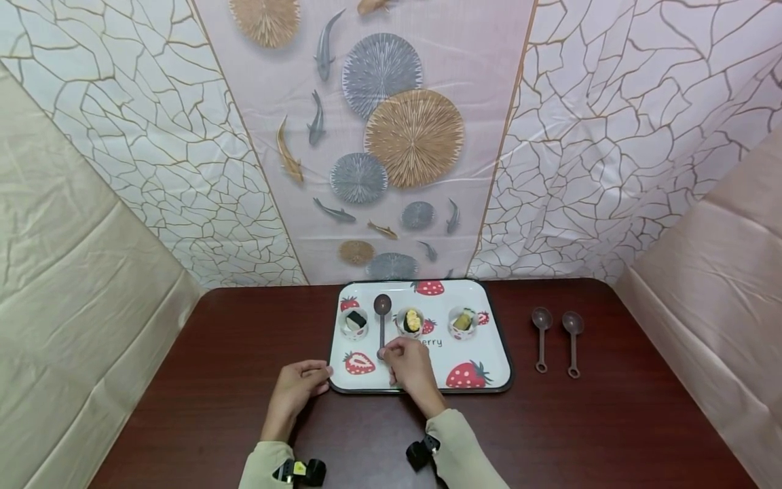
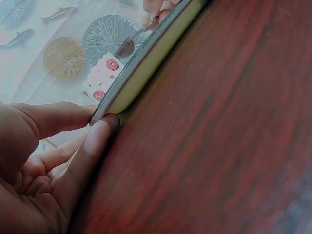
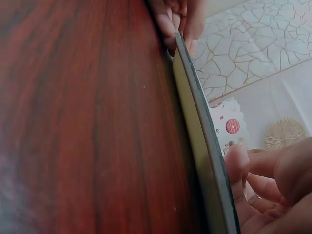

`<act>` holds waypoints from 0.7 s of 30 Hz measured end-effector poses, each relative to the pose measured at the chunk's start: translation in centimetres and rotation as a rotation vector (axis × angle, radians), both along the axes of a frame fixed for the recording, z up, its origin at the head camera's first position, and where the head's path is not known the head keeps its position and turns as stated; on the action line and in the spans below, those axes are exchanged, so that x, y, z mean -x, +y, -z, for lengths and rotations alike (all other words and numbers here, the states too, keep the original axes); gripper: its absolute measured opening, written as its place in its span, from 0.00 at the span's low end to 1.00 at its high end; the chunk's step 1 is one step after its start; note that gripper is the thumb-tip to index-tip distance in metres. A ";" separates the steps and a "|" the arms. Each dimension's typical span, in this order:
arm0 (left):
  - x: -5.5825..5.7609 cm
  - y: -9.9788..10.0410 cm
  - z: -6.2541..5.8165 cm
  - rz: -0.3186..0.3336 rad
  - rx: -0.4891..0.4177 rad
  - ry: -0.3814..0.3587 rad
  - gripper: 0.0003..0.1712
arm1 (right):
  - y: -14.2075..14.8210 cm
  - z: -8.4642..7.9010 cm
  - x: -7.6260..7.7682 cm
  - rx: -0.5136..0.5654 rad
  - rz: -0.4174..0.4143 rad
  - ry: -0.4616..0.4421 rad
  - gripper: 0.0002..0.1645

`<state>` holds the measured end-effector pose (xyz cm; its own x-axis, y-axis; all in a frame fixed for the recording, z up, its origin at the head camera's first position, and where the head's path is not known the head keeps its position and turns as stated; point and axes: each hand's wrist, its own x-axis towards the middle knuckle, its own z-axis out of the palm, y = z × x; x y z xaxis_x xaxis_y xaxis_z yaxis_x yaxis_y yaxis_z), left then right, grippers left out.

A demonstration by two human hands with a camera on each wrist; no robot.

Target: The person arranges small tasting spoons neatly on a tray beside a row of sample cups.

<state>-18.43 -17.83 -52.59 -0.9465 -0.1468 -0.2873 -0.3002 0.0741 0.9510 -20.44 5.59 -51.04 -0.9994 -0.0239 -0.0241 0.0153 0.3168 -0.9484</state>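
Note:
A white tray (image 1: 491, 350) with strawberry prints and a dark rim lies on the table. My left hand (image 1: 296, 390) pinches its front left corner between thumb and finger, as the left wrist view shows closely. Over the tray, my right hand (image 1: 411, 367) holds a grey-brown spoon (image 1: 382, 305) by the end of its handle, the bowl pointing away from me. The spoon lies between the left paper cup (image 1: 354, 335) and the middle paper cup (image 1: 400, 327). Those cups hold sushi-like pieces, and so does the right paper cup (image 1: 459, 335). In the right wrist view the spoon is hidden.
Two similar spoons, a left one (image 1: 541, 339) and a right one (image 1: 573, 343), lie side by side right of the tray on the dark wooden table (image 1: 244, 333). A patterned cloth (image 1: 391, 224) hangs behind the table, with beige cloth (image 1: 709, 292) at both sides.

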 end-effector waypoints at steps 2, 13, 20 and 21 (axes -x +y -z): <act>0.1 0.0 0.1 -0.005 0.001 -0.002 0.17 | -0.1 0.1 0.2 -0.003 0.003 -0.012 0.06; 0.1 0.1 0.0 -0.006 0.009 -0.009 0.17 | -0.5 0.4 0.9 -0.047 0.004 -0.044 0.06; 0.1 0.0 0.0 0.001 0.009 -0.011 0.18 | -0.8 0.4 1.0 -0.057 0.017 -0.058 0.06; 0.2 0.0 0.1 0.002 0.009 -0.008 0.18 | -0.9 0.4 1.0 -0.060 0.020 -0.059 0.06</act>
<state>-18.59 -17.82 -52.66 -0.9446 -0.1474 -0.2933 -0.3073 0.0832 0.9480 -21.45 4.74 -51.43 -0.9965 -0.0009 -0.0839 0.0775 0.3718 -0.9251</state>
